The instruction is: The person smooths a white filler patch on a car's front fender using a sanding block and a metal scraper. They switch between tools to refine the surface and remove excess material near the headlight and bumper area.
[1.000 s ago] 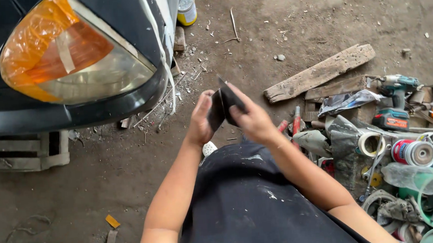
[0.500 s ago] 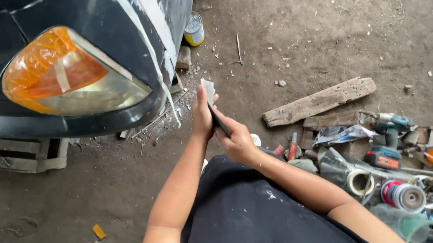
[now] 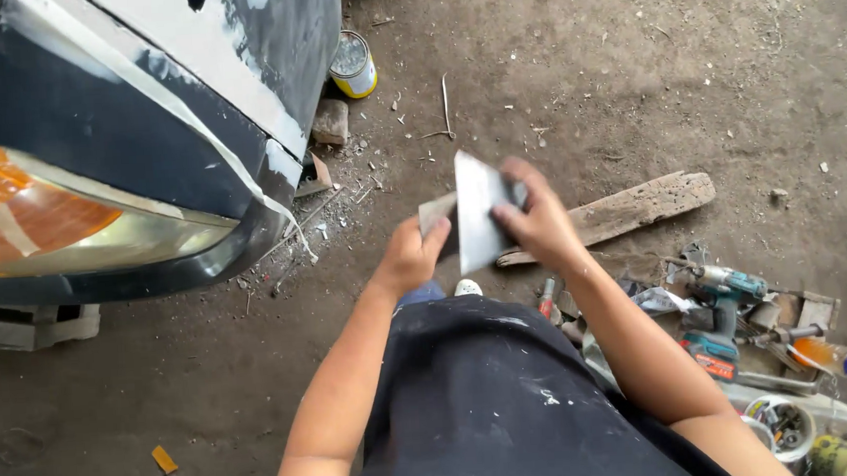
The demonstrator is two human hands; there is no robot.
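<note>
- Right hand (image 3: 540,223) is gripping a flat grey metal scraper blade (image 3: 479,215) at frame centre, fingers wrapping its 3 o'clock edge, blade standing nearly upright with its point at 12 o'clock.
- Left hand (image 3: 411,256) is pinching a smaller grey scraper (image 3: 436,211), just at 9 o'clock of the big blade; the two blades are touching or overlapping, cannot tell which.
- Both scrapers are hovering over bare dirt floor (image 3: 629,69), above the person's dark paint-flecked shirt (image 3: 492,400).
- Round tin can (image 3: 353,64) with yellow side and pale lid is sitting at 11 o'clock of the hands, just beside the car body (image 3: 236,53).
- Dark car panel with whitish filler patches is filling the 10 o'clock area; orange headlamp (image 3: 40,217) is sitting at 9 o'clock, bumper edge curving under it.
- Weathered wooden plank (image 3: 637,210) is lying at 3 o'clock, just beyond the right hand.
- Teal cordless drill (image 3: 726,293) is lying at 4 o'clock amid clutter; clear plastic bottle (image 3: 842,359) with orange liquid and blue label band is lying farther toward 4 o'clock.
- Small yellow-orange scrap (image 3: 164,460) is lying at 8 o'clock.
- Open floor is stretching from 12 to 2 o'clock; room is getting tight at 4 to 5 o'clock with the tool pile.
</note>
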